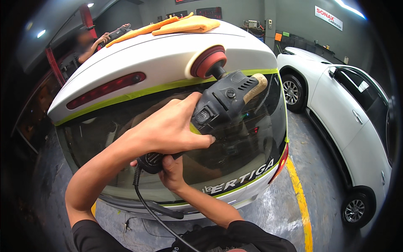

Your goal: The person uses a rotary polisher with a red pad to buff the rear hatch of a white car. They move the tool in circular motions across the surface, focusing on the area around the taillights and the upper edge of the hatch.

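A black corded car polisher (220,101) lies diagonally in front of the rear of a white car (243,52). Its red backing plate and pale round pad (195,63) are up at the white panel, just above the yellow-green masking tape (168,87); the pad seems to touch the paint. My left hand (176,126) wraps around the middle of the polisher's body, thumb stretched along it. Lower down, my right hand (171,172) grips the tool's rear end, next to where the cord (145,199) leaves it; part of those fingers is hidden.
Orange cloths (187,27) lie on the car's roof. A red brake light (107,89) sits left of the pad; a rear wiper (147,208) is below. Another white car (340,109) stands at right. At far left, another person's hand (103,38) holds a dark tool over the roof.
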Tool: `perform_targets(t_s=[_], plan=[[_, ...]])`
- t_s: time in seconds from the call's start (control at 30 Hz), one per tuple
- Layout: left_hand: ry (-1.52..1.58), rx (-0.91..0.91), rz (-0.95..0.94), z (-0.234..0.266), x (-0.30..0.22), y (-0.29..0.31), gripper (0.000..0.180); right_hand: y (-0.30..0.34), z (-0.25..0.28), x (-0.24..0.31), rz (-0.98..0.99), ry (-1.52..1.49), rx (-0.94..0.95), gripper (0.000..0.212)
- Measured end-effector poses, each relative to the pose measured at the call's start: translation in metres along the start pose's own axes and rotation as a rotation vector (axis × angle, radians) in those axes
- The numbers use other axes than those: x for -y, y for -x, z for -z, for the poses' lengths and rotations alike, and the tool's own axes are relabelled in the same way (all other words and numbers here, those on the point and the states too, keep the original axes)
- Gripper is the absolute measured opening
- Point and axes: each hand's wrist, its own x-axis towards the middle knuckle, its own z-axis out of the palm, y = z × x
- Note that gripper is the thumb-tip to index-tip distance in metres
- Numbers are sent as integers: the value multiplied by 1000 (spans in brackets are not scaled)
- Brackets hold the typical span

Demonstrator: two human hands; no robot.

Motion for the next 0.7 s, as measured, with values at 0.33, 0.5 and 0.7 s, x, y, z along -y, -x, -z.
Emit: perform_targets(t_s=[0.33, 0.5, 0.7], plan=[[-60, -34, -11, 35, 47, 76, 65, 22, -26, -99, -175, 53, -30, 91], [-92, -69, -84, 44, 61, 89, 63, 25, -35, -142, -104, 62, -113, 91], [-124, 46, -75, 57, 52, 70, 66, 3, -42, -148, 83, 18, -187, 82]])
